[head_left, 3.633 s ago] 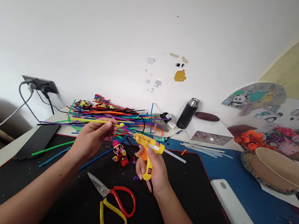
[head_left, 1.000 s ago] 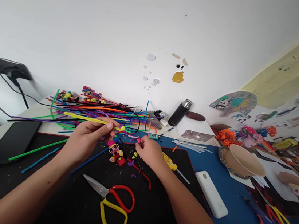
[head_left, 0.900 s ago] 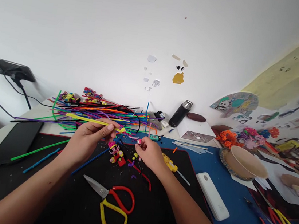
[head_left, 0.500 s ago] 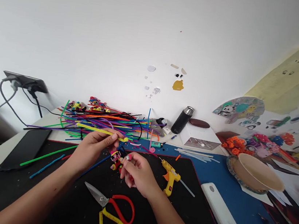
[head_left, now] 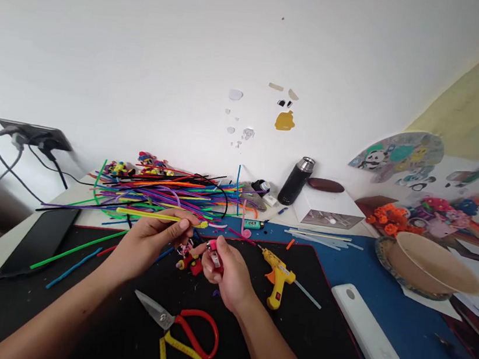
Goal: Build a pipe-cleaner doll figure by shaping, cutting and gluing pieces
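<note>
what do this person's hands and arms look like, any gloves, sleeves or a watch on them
The left hand and right hand are bare: no gloves, and no rings can be seen. No watch or bracelet shows on the left forearm or right forearm. Both are uncovered as far as the picture shows, so no sleeves are in view.

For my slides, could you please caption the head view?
Left hand holds a yellow pipe cleaner, right hand a red lighter; glue gun and scissors lie nearby.
</note>
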